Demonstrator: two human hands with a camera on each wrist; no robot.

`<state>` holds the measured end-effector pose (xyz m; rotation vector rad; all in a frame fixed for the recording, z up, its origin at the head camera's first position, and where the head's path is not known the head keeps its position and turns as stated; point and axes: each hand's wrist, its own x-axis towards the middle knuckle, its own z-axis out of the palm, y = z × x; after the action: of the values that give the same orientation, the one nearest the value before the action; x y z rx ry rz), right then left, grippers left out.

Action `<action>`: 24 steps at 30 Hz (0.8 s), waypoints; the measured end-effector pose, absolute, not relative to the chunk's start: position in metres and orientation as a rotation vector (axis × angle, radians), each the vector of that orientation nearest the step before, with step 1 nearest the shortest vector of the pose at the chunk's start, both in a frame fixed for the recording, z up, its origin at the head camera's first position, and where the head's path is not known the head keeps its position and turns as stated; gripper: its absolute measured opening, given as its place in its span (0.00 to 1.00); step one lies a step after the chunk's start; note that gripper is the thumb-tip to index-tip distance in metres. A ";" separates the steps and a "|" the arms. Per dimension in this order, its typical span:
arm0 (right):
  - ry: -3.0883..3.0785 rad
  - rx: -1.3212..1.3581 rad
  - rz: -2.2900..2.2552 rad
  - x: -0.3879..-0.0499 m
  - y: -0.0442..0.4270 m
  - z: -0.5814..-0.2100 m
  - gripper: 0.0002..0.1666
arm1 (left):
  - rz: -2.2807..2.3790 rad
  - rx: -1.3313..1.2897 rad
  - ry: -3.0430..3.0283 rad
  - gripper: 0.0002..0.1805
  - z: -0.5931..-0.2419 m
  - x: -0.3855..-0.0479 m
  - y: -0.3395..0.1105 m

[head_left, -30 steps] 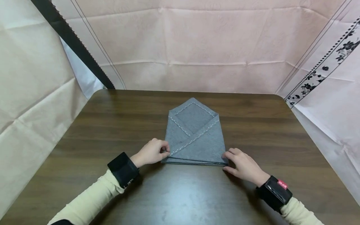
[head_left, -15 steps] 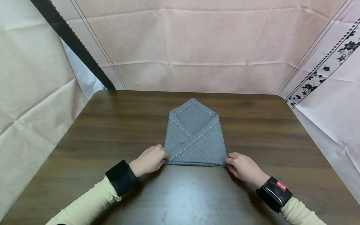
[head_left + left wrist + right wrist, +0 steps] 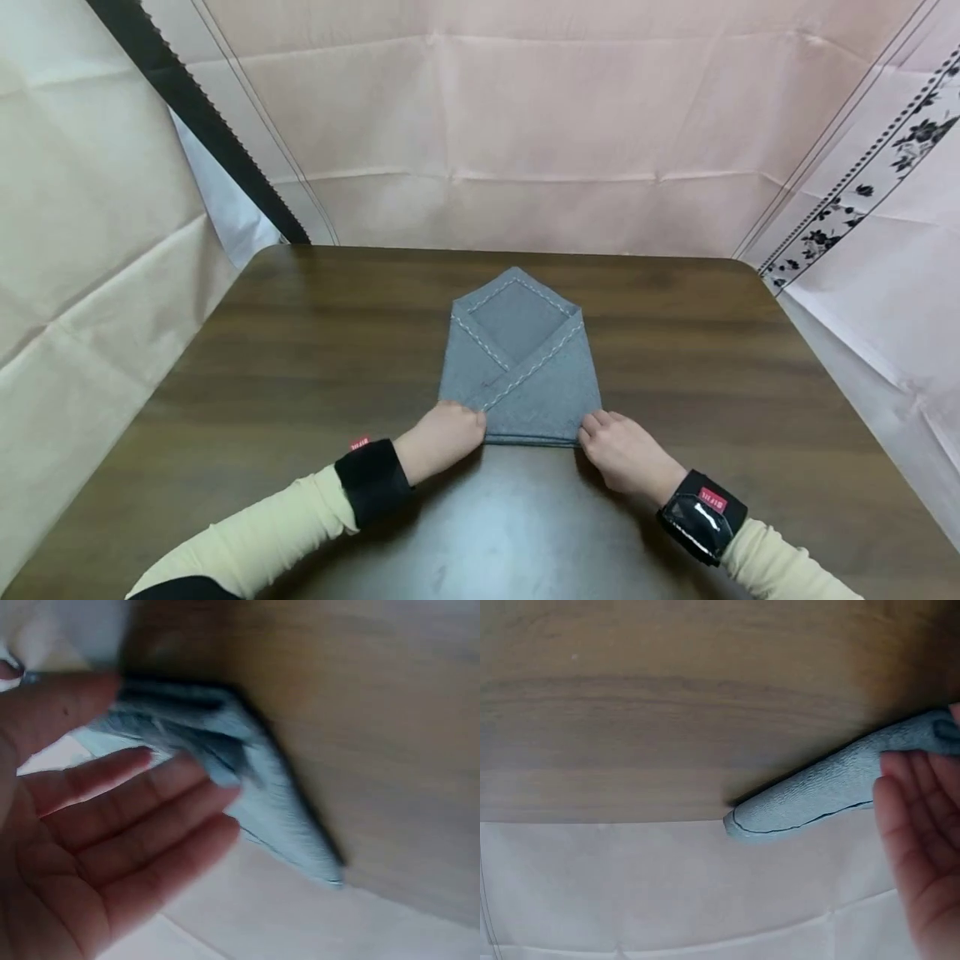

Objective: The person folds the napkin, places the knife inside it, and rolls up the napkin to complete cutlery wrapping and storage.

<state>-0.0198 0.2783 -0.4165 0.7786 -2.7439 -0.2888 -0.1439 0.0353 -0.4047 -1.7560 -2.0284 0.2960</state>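
Behind and around the dark wood-grain table (image 3: 315,375), pale creased sheeting (image 3: 570,108), marked at upper left by a dark strip (image 3: 202,125) with a jagged edge, and at right by a slanting band of black flowers (image 3: 862,196). Midway across the table, a folded grey-blue cloth (image 3: 517,333), lying flat, with its blunt peak near the far edge and a straight, layered side toward the person. Over the upper face, pale stitched lines (image 3: 532,372), slanting along the overlapping flaps.

Grips that near side from both ends, both hands narrow on the fabric. At the left corner, left hand (image 3: 441,439) curled over the edge; from the left wrist, blurred, with thumb and fingers about the bunched folds. At the right corner, right hand (image 3: 628,454) pinching the edge with bent fingers; from the right wrist, fingertips against the rolled-looking side, thumb mostly out of frame. Between the hands, a short stretch of stacked layers on show.

Wears cream sleeves (image 3: 262,533) and black wristbands (image 3: 372,483), with small red tags (image 3: 712,500) on both.
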 end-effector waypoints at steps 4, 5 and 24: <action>-2.725 0.748 -0.340 -0.020 0.267 -0.420 0.09 | 0.504 -1.678 -1.987 0.12 -0.408 -0.132 0.041; -2.715 0.737 -0.369 -0.021 0.264 -0.421 0.09 | 0.560 -1.648 -1.973 0.12 -0.408 -0.130 0.043; -2.952 0.485 0.207 -0.054 0.288 -0.400 0.17 | 0.404 -1.710 -1.995 0.16 -0.413 -0.133 0.055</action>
<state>-0.0545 0.2879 -0.3997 0.4854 -2.9520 0.2068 -0.1334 0.0548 -0.4126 -1.7095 -1.9947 0.4038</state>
